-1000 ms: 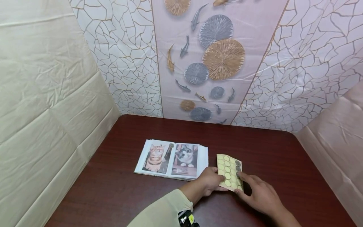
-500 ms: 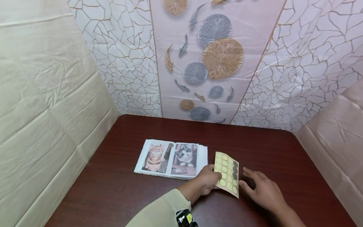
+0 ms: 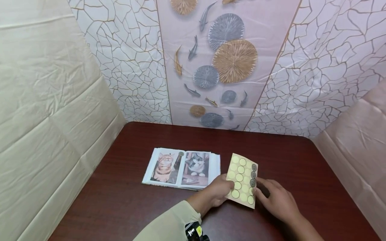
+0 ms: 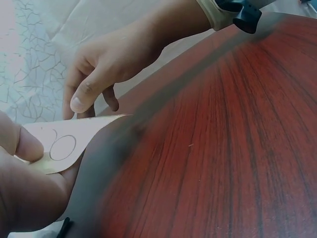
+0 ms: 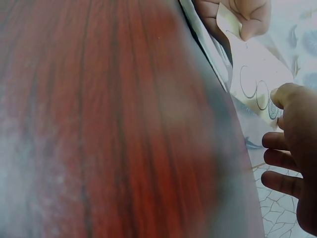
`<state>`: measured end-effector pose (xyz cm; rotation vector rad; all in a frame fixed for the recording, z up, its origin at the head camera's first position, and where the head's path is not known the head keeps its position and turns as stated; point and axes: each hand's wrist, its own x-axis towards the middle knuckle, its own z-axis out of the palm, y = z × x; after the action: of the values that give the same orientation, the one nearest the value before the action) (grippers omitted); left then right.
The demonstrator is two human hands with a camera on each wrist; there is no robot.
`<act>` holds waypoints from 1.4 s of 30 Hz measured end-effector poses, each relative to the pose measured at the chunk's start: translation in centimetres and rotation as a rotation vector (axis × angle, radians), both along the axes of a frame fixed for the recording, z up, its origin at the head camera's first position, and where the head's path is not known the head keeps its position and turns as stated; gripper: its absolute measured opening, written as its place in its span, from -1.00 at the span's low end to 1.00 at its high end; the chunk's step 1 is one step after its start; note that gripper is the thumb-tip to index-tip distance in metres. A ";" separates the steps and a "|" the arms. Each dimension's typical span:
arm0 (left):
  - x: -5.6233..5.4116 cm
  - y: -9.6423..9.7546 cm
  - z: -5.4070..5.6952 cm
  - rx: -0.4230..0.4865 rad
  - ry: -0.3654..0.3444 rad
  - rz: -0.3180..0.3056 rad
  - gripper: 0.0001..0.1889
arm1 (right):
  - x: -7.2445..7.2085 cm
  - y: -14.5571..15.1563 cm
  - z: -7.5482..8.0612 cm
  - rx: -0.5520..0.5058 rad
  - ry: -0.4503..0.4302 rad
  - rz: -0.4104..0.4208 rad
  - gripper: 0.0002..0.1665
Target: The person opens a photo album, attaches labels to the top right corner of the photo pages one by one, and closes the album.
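Note:
A yellow sticker sheet (image 3: 241, 180) with rows of round stickers is held tilted above the table; several dark grey patterned rounds run down its right column. My left hand (image 3: 219, 191) grips its left edge, thumb on top and fingers underneath. On the opposite edge, my right hand (image 3: 278, 199) pinches the sheet beside the dark stickers. In the right wrist view the right thumb lies on the sheet (image 5: 252, 74) by a patterned round, while the other fingers of the right hand (image 5: 302, 134) are bent and spread below. The right index fingertip is mostly hidden behind the sheet.
An open photo album (image 3: 184, 169) with cat pictures lies just left of the sheet; a dark round sticker (image 3: 181, 154) sits at the top of its left page. The dark red table (image 3: 126, 201) is bordered by patterned cloth (image 3: 141, 67) behind and plain cloth at the sides.
My right hand has come off the sheet's face, moved aside, and returned to pinch the right edge. The sheet has been raised and tilted slightly. The album stays put.

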<state>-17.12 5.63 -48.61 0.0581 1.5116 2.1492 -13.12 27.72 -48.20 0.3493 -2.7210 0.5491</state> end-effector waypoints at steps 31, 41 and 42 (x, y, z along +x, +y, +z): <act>0.0 -0.8 0.3 0.026 0.026 -0.142 -0.78 | 0.2 -0.9 0.7 -0.073 0.073 0.019 -0.58; 0.0 -0.7 0.2 -0.011 0.035 -0.130 -0.82 | -0.2 -1.0 0.5 -0.096 0.146 0.088 -0.68; 0.0 -0.7 0.2 -0.011 0.033 -0.129 -0.82 | -0.2 -1.0 0.5 -0.100 0.146 0.093 -0.70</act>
<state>-17.12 4.98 -48.39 0.1833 1.4967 2.0474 -13.33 26.68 -47.68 0.4721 -2.5370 0.6550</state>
